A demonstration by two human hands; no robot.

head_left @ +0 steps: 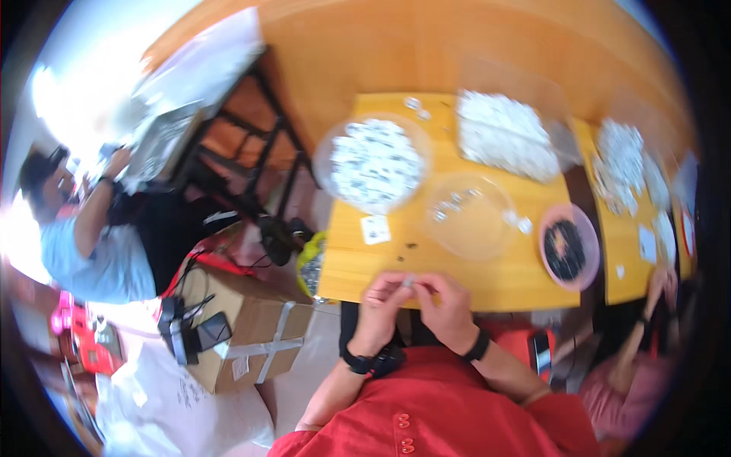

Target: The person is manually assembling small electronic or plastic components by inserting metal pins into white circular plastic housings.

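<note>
Just over the near edge of the yellow table (487,293), my left hand (379,305) and my right hand (448,311) meet fingertip to fingertip. Between them they pinch a small whitish piece (408,281), too small and blurred to name. Beyond my hands lies a shallow clear round tray (476,240) with several small shiny pieces in it. A round tub (324,164) heaped with white-and-dark small pieces stands at the far left. To the right, a pink bowl (590,259) holds many small black parts.
A clear bag of white pieces (506,137) lies at the back. A small white card (375,229) is near the tub. Left of the table stand a taped cardboard box (278,335) and a white sack (183,404). Two co-workers sit nearby, one in a light-blue shirt (106,259), one in pink (620,392).
</note>
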